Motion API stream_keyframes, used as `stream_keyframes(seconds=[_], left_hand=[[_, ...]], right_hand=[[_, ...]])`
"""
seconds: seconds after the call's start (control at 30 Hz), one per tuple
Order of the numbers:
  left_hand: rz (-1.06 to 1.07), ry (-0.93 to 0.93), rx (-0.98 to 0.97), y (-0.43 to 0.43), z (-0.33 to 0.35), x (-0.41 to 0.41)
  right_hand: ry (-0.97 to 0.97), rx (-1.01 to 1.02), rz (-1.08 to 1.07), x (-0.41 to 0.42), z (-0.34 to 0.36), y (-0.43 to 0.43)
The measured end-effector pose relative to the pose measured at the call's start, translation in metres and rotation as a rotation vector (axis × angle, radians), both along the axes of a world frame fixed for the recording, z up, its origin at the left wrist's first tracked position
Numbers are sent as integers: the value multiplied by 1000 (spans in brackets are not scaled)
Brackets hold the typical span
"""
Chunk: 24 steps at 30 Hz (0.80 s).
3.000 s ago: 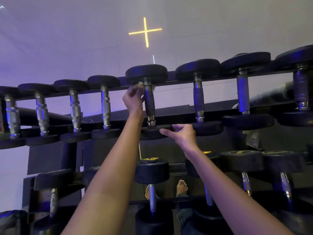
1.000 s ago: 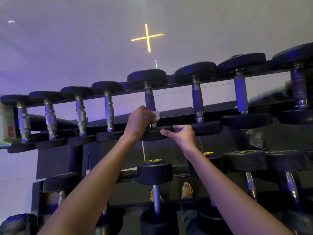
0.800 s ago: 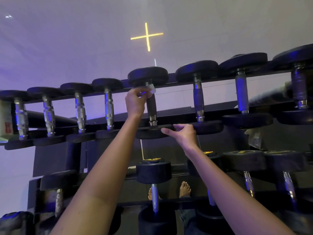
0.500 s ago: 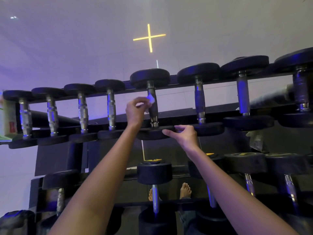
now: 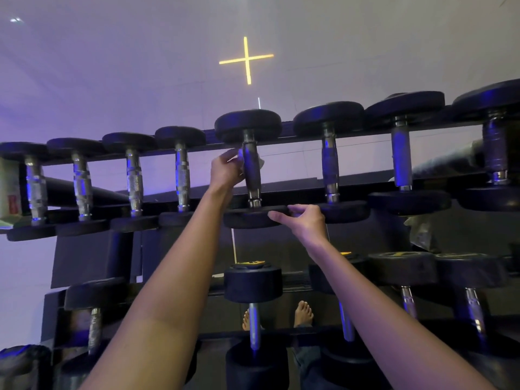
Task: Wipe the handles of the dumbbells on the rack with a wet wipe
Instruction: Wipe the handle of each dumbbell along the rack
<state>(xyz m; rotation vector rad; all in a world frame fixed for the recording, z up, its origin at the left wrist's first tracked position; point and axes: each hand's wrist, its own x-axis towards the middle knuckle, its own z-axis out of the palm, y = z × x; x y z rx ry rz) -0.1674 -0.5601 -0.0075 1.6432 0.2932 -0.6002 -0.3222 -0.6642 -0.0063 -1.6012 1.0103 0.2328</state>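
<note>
A black rack carries a top row of black-headed dumbbells with metal handles. My left hand holds a white wet wipe wrapped around the upper part of the handle of the middle dumbbell; a corner of the wipe shows right of the handle. My right hand grips the near head of that same dumbbell, fingers over its rim. More dumbbells stand to the left and right in the same row.
A lower row of dumbbells sits under my arms. My bare feet show through the rack on the floor. A yellow cross light glows on the wall behind. A boxed item stands at the left end.
My left hand with the wipe slid down the middle handle, back to its top, partway down, and now sits high on it again. My right hand stayed on the near head.
</note>
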Motion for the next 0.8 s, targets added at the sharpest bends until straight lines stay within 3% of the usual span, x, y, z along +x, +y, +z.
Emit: stream_keyframes(seconds=[0.07, 0.17, 0.27, 0.4, 0.47, 0.53, 0.63, 0.67, 0.8], left_hand=[[26, 15, -25, -1, 0, -4], [-118, 72, 130, 22, -1, -22], [-182, 127, 121, 31, 4, -28], [58, -35, 32, 9, 6, 0], [58, -145, 69, 3, 3, 1], [-30, -229, 181, 7, -1, -12], [-240, -242, 314, 22, -6, -43], [-280, -255, 343, 23, -7, -48], [-230, -373, 352, 10, 5, -24]], right_hand=[[9, 0, -5, 0, 0, 0], [11, 13, -13, 0, -1, 1], [-2, 25, -26, 1, -2, 1], [5, 21, -1, -1, -1, 2], [12, 29, 109, -4, -1, -3], [7, -172, 385, -10, 4, -7], [-76, -999, 695, -13, 6, -2], [-57, -1114, 787, -8, 5, 0], [109, -915, 1079, 23, -9, -5]])
